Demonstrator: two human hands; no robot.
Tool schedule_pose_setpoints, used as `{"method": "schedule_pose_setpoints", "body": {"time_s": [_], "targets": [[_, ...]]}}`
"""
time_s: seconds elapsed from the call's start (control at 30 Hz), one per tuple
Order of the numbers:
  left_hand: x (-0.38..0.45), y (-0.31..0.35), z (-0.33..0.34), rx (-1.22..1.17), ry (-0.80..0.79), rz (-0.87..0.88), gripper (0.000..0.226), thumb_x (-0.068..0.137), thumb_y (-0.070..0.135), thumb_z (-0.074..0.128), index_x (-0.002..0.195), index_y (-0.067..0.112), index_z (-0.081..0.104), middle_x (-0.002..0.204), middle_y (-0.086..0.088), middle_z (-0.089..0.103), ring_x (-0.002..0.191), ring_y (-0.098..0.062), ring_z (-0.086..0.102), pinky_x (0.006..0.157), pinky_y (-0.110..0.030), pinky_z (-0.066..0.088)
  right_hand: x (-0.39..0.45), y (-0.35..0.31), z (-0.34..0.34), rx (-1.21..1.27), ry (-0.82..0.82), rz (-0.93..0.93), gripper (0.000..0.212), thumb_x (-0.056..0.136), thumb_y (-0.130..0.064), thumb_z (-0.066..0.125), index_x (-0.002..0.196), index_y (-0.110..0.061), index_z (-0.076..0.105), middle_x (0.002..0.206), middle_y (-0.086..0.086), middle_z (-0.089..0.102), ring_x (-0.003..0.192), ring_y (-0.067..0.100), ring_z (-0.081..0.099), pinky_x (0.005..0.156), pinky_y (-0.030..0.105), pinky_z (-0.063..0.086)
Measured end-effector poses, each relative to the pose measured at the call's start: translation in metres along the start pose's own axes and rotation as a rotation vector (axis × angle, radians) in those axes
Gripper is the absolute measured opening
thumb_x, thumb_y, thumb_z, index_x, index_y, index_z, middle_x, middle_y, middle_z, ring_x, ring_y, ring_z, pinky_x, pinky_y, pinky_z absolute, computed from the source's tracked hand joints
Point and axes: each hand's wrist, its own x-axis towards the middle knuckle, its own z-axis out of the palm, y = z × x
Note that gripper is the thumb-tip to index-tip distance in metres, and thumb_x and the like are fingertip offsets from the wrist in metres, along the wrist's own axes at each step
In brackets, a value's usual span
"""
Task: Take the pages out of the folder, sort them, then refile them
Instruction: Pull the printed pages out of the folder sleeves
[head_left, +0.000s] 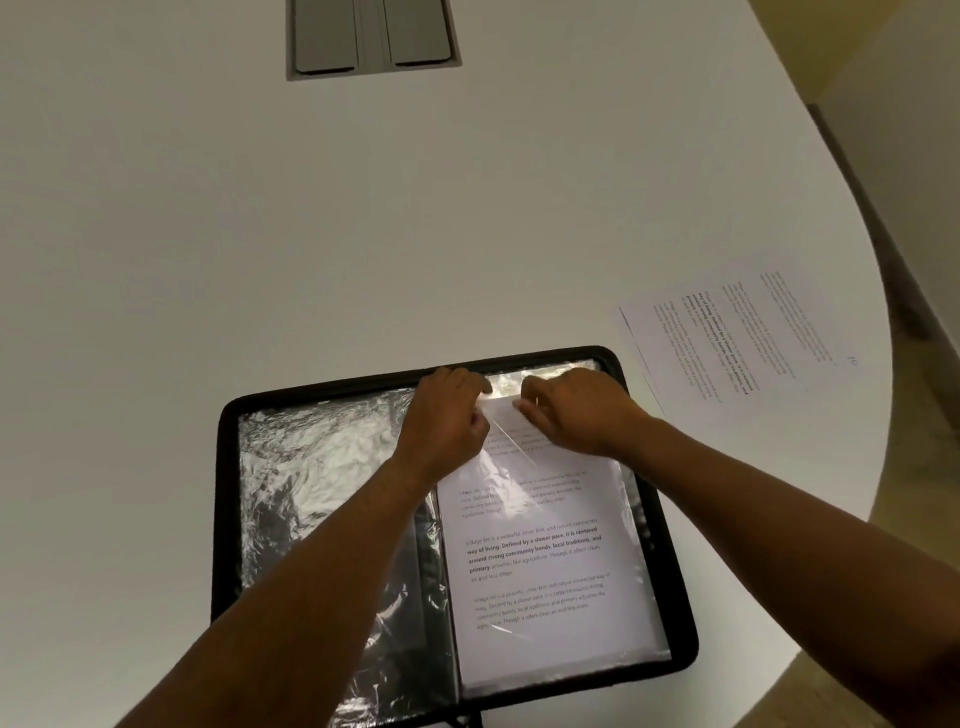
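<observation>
both hands at the top of the open folder

left hand (451, 410) curled at the far edge of the folder (228, 519), just left of its spine, fingertips pinching the top of a clear plastic sleeve (636, 525). right hand (574, 410) just beside it, close but with a strip of white between, fingers bent and pinching the top edge of the printed page (540, 561). exactly how much sleeve or paper sits under each set of fingers: cannot tell, too blurred.

farther left, on the folder's left half: crumpled, shiny empty sleeves (322, 467), black backing showing through. black zip-edged folder lying open and flat near the front edge of the white table (208, 234), a little right of centre.

on the right half: page of printed paragraphs, some lines bold, lying in its sleeve, top end lifted slightly under the two hands.

toward the table's right edge, well apart from the folder's far right corner: loose pages (737, 338), stacked unevenly, printed side up, turned sideways.

at the far edge of the table, left of centre: grey recessed hatch (371, 36) with two flaps.
</observation>
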Motion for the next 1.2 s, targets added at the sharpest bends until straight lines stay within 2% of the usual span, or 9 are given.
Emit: {"method": "schedule_pose_setpoints", "body": {"time_s": [0.1,0.2,0.3,0.47,0.6,0.77,0.97,1.13,1.2], "targets": [[-0.004,-0.004,0.001,0.039,-0.031,0.010,0.011,0.069,0.009,0.063,0.076,0.018,0.063,0.078,0.005,0.057,0.076,-0.012,0.047,0.072,-0.037,0.045,0.023,0.001,-0.013,-0.138,-0.098,0.045,0.024,0.101,-0.031,0.044,0.101,-0.015,0.062,0.081,0.002,0.062,0.069,0.019,0.057,0.065,0.033,0.052],[-0.008,-0.003,0.000,0.017,-0.047,0.003,0.011,0.067,0.009,0.059,0.072,0.019,0.060,0.072,0.007,0.058,0.070,-0.012,0.048,0.071,-0.038,0.047,0.041,-0.003,-0.020,-0.253,-0.247,0.100,0.013,0.094,-0.012,0.057,0.105,-0.013,0.064,0.087,0.003,0.057,0.074,0.019,0.058,0.065,0.030,0.050],[-0.010,0.000,-0.002,0.015,-0.050,0.007,0.009,0.069,0.012,0.057,0.073,0.018,0.063,0.066,0.005,0.061,0.065,-0.014,0.053,0.073,-0.040,0.048,0.051,-0.010,-0.022,-0.280,-0.322,0.131,0.016,0.092,-0.010,0.059,0.107,-0.010,0.063,0.080,0.001,0.049,0.074,0.018,0.053,0.064,0.029,0.043],[-0.013,0.000,0.000,-0.016,-0.045,-0.002,0.011,0.074,0.010,0.062,0.083,0.015,0.066,0.077,0.002,0.066,0.077,-0.019,0.059,0.082,-0.043,0.048,0.055,-0.011,-0.013,-0.302,-0.353,0.167,0.027,0.088,-0.014,0.067,0.114,-0.010,0.061,0.083,0.002,0.047,0.076,0.018,0.052,0.069,0.030,0.045],[-0.012,0.003,0.003,-0.055,-0.014,0.001,0.015,0.077,0.011,0.061,0.090,0.014,0.067,0.084,0.000,0.066,0.081,-0.019,0.057,0.074,-0.038,0.049,0.057,-0.007,-0.011,-0.258,-0.318,0.181,0.022,0.092,-0.018,0.061,0.113,-0.010,0.061,0.077,0.000,0.046,0.073,0.016,0.052,0.068,0.030,0.045],[-0.013,0.013,0.008,-0.057,0.007,0.000,0.015,0.082,0.011,0.062,0.097,0.012,0.068,0.091,-0.001,0.067,0.085,-0.016,0.057,0.070,-0.023,0.043,0.066,0.004,-0.031,-0.175,-0.289,0.233,0.017,0.089,-0.021,0.060,0.104,-0.016,0.067,0.089,-0.002,0.061,0.080,0.017,0.055,0.069,0.031,0.040],[-0.013,0.024,0.009,-0.082,0.015,0.028,0.020,0.084,0.010,0.061,0.102,0.010,0.068,0.094,-0.002,0.067,0.088,-0.017,0.057,0.070,-0.027,0.049,0.085,0.015,-0.080,0.001,-0.196,0.315,0.019,0.085,-0.016,0.058,0.099,-0.017,0.070,0.103,0.001,0.067,0.097,0.023,0.062,0.086,0.040,0.055],[-0.011,0.028,0.010,-0.097,-0.006,0.060,0.027,0.084,0.010,0.061,0.110,0.010,0.066,0.100,-0.002,0.066,0.094,-0.018,0.057,0.075,-0.028,0.050,0.093,0.025,-0.140,0.054,-0.071,0.338,0.014,0.079,-0.013,0.062,0.079,-0.027,0.065,0.098,-0.002,0.068,0.090,0.021,0.063,0.082,0.039,0.056],[-0.010,0.027,0.011,-0.103,-0.016,0.065,0.029,0.084,0.010,0.060,0.113,0.011,0.065,0.104,-0.001,0.066,0.097,-0.018,0.056,0.078,-0.027,0.049,0.089,0.027,-0.166,0.068,0.010,0.352,0.017,0.076,-0.013,0.063,0.081,-0.029,0.068,0.093,-0.003,0.069,0.084,0.019,0.063,0.077,0.035,0.056]]}}
